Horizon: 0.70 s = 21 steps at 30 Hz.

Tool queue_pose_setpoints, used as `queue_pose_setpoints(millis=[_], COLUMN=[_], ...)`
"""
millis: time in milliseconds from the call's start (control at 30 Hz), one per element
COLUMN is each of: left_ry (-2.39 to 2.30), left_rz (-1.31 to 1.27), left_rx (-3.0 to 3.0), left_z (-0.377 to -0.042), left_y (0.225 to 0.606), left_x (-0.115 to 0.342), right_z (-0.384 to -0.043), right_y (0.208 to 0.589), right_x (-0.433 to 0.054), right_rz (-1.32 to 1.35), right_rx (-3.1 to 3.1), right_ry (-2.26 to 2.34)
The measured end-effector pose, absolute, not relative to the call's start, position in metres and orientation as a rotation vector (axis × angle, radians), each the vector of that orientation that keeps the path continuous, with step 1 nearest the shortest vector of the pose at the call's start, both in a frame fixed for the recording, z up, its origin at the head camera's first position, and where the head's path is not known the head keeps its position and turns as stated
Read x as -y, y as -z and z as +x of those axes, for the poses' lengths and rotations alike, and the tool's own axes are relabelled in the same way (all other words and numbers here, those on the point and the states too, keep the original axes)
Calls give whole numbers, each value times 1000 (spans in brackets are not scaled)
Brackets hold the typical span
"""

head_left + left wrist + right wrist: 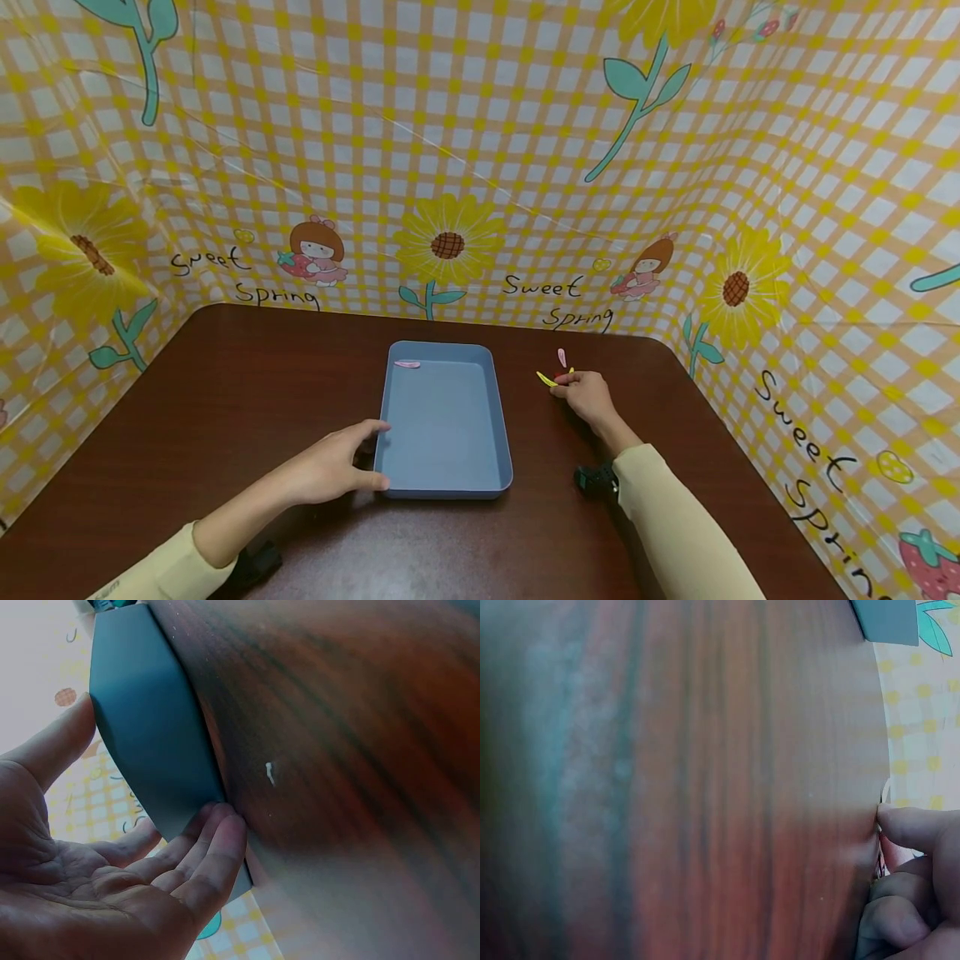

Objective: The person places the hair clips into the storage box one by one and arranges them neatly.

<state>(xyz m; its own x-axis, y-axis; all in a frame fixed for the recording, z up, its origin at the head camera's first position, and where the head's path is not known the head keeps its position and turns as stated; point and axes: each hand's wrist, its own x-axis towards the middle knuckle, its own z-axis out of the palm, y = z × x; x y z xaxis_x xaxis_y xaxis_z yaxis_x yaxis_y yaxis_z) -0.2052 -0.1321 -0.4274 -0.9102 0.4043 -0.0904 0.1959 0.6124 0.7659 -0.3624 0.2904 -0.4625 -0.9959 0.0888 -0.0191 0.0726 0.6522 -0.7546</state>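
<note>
A blue-grey rectangular tray (442,417) stands mid-table. My left hand (337,462) holds its left wall, thumb and a finger at the rim. In the left wrist view the other fingers (225,840) reach the wall's lower edge. Inside the tray, a pink hair clip (407,364) lies near the far left corner. Right of the tray, my right hand (588,396) pinches the near end of a yellow hair clip (545,379) low over the table. Close by its fingertips are a red clip (561,376), partly covered, a second yellow piece (572,370) and a pink clip (562,357).
The dark brown wooden table (300,375) is backed and flanked by a checkered sunflower cloth (480,167). Black wrist devices show below each forearm, one near the right sleeve (596,481). A small white mark (271,774) shows on the wood.
</note>
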Motion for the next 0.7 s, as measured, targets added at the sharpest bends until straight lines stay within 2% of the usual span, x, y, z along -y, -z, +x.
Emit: queue_pose_setpoints(millis=[700], left_ry=[-1179], left_rz=[480], left_rx=[-2580], left_z=[-206], left_y=[429], left_x=[132], right_z=[-362], right_y=[461], right_x=[-291], right_rz=[-116], right_rx=[2861], right_ry=[-1287])
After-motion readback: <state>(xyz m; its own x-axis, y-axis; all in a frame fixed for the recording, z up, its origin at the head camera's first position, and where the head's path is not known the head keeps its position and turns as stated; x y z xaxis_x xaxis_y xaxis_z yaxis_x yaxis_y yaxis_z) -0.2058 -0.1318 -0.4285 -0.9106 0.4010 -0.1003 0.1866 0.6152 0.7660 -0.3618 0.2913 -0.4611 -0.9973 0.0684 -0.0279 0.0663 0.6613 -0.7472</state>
